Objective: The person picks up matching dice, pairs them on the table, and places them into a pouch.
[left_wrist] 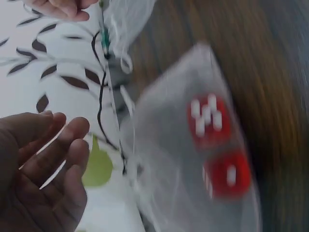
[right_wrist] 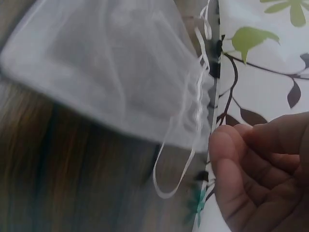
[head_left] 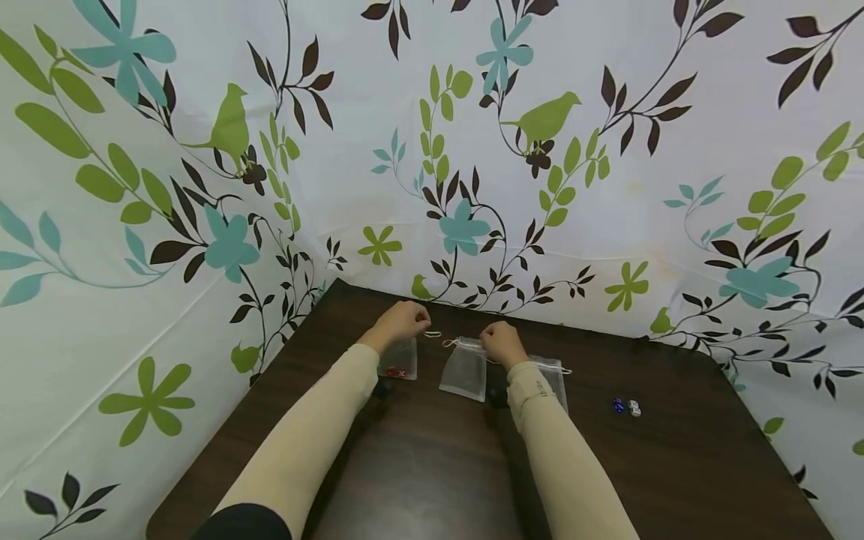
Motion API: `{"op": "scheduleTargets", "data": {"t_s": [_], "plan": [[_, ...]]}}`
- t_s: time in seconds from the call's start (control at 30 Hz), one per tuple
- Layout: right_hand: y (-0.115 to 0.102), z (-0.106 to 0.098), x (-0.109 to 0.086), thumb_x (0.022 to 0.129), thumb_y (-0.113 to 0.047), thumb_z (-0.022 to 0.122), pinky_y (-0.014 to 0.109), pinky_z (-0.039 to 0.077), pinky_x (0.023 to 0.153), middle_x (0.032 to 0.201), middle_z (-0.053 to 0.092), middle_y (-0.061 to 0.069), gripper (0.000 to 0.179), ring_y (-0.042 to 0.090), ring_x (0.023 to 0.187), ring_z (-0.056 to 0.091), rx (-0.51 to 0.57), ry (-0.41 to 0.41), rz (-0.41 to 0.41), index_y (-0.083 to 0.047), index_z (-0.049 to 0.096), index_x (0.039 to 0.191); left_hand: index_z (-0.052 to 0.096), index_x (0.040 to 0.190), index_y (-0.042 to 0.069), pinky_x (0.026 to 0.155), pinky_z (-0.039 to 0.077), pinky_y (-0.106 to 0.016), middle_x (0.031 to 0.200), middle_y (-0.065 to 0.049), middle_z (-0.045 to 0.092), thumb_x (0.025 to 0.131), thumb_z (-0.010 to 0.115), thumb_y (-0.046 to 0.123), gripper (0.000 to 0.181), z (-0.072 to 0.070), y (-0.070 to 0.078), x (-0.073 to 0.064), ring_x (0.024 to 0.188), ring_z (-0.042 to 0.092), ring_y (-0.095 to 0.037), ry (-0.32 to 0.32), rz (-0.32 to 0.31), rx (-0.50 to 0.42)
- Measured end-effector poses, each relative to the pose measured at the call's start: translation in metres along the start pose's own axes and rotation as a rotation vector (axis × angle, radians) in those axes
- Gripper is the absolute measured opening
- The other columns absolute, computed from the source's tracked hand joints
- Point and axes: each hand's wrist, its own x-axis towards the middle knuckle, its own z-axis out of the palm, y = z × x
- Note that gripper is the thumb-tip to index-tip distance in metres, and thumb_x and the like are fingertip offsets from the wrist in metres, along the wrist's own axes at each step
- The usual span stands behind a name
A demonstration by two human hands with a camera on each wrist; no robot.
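A sheer white drawstring bag [head_left: 408,352] lies at the left with two red dice [left_wrist: 210,121] inside it. My left hand [head_left: 400,324] is over this bag's top end; in the left wrist view its loosely bent fingers hold nothing. Flat on the table in the middle is a second sheer bag [head_left: 463,375], its white drawstring [right_wrist: 166,193] looping out at the side. My right hand [head_left: 502,343] is at the top corner of that bag. In the right wrist view its thumb and fingertips come together beside the drawstring, with nothing visible between them.
A third sheer bag [head_left: 555,375] lies partly behind the right forearm. Blue dice [head_left: 618,406] and white dice [head_left: 634,408] sit farther right on the dark wooden table [head_left: 702,450]. A patterned cloth [head_left: 607,217] hangs along the table's back and left edges.
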Motion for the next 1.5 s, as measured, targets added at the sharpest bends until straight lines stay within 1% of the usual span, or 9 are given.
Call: {"op": "scheduleTargets", "data": {"t_s": [0.33, 0.47, 0.6, 0.7, 0.83, 1.0, 1.23, 1.37, 1.5], "plan": [[0.014, -0.004, -0.008, 0.098, -0.002, 0.049, 0.032, 0.056, 0.06, 0.077, 0.071, 0.013, 0.027, 0.018, 0.06, 0.067, 0.006, -0.022, 0.065, 0.009, 0.074, 0.101, 0.078, 0.101, 0.003, 0.071, 0.051, -0.035, 0.082, -0.004, 0.073, 0.099, 0.058, 0.011, 0.022, 0.025, 0.026, 0.004, 0.073, 0.061, -0.017, -0.068, -0.049, -0.029], [0.019, -0.003, -0.013, 0.101, -0.004, 0.051, 0.029, 0.053, 0.055, 0.069, 0.067, 0.011, 0.027, 0.018, 0.056, 0.064, -0.006, -0.088, 0.117, 0.008, 0.072, 0.089, 0.076, 0.084, 0.003, 0.059, 0.043, -0.029, 0.066, 0.003, 0.06, 0.096, 0.059, 0.008, 0.022, 0.035, 0.034, 0.006, 0.06, 0.049, -0.014, -0.077, -0.104, -0.012], [0.023, -0.002, -0.019, 0.103, -0.007, 0.054, 0.03, 0.055, 0.056, 0.07, 0.065, 0.011, 0.025, 0.02, 0.059, 0.066, 0.011, -0.153, 0.19, 0.007, 0.07, 0.089, 0.053, 0.059, 0.01, 0.053, 0.039, -0.029, 0.056, 0.003, 0.045, 0.096, 0.059, 0.011, 0.038, 0.047, 0.039, 0.009, 0.052, 0.043, -0.014, -0.128, -0.187, -0.018], [0.025, -0.001, -0.022, 0.103, -0.009, 0.058, 0.032, 0.057, 0.06, 0.073, 0.066, 0.013, 0.024, 0.021, 0.061, 0.067, 0.037, -0.178, 0.202, 0.008, 0.07, 0.092, 0.046, 0.056, 0.015, 0.051, 0.045, -0.029, 0.055, 0.001, 0.049, 0.096, 0.062, 0.014, 0.043, 0.054, 0.042, 0.011, 0.051, 0.051, -0.016, -0.15, -0.248, -0.038], [0.025, -0.001, -0.024, 0.103, -0.012, 0.059, 0.032, 0.055, 0.059, 0.072, 0.065, 0.012, 0.028, 0.02, 0.06, 0.062, 0.061, -0.194, 0.178, 0.003, 0.07, 0.082, 0.059, 0.063, 0.009, 0.054, 0.053, -0.032, 0.064, -0.005, 0.061, 0.094, 0.069, 0.015, 0.033, 0.061, 0.044, 0.013, 0.059, 0.063, -0.022, -0.136, -0.304, -0.099], [0.03, 0.001, -0.023, 0.102, -0.014, 0.063, 0.032, 0.05, 0.057, 0.068, 0.059, 0.006, 0.031, 0.016, 0.059, 0.053, 0.095, -0.229, 0.179, -0.005, 0.063, 0.072, 0.069, 0.074, 0.004, 0.058, 0.055, -0.032, 0.071, -0.008, 0.064, 0.092, 0.076, 0.017, 0.023, 0.067, 0.044, 0.017, 0.064, 0.063, -0.021, -0.17, -0.339, -0.164], [0.033, 0.001, -0.02, 0.099, -0.013, 0.067, 0.037, 0.054, 0.07, 0.085, 0.065, 0.008, 0.016, 0.02, 0.074, 0.061, 0.138, -0.228, 0.201, -0.003, 0.073, 0.087, 0.069, 0.091, 0.0, 0.064, 0.057, -0.035, 0.091, -0.011, 0.064, 0.088, 0.081, 0.022, 0.025, 0.072, 0.043, 0.018, 0.074, 0.065, -0.025, -0.149, -0.402, -0.205], [0.035, 0.002, -0.019, 0.099, -0.013, 0.067, 0.033, 0.051, 0.066, 0.089, 0.065, 0.007, 0.014, 0.019, 0.075, 0.059, 0.158, -0.233, 0.225, -0.003, 0.073, 0.091, 0.067, 0.116, -0.007, 0.066, 0.058, -0.035, 0.119, -0.018, 0.064, 0.087, 0.082, 0.022, 0.044, 0.077, 0.038, 0.022, 0.083, 0.067, -0.028, -0.142, -0.427, -0.26], [0.034, 0.001, -0.02, 0.1, -0.014, 0.066, 0.032, 0.047, 0.064, 0.088, 0.063, 0.006, 0.015, 0.019, 0.073, 0.056, 0.199, -0.228, 0.244, -0.002, 0.071, 0.092, 0.062, 0.129, -0.01, 0.068, 0.059, -0.035, 0.155, -0.019, 0.042, 0.087, 0.082, 0.019, 0.055, 0.08, 0.033, 0.025, 0.09, 0.066, -0.027, -0.142, -0.442, -0.326]]}}
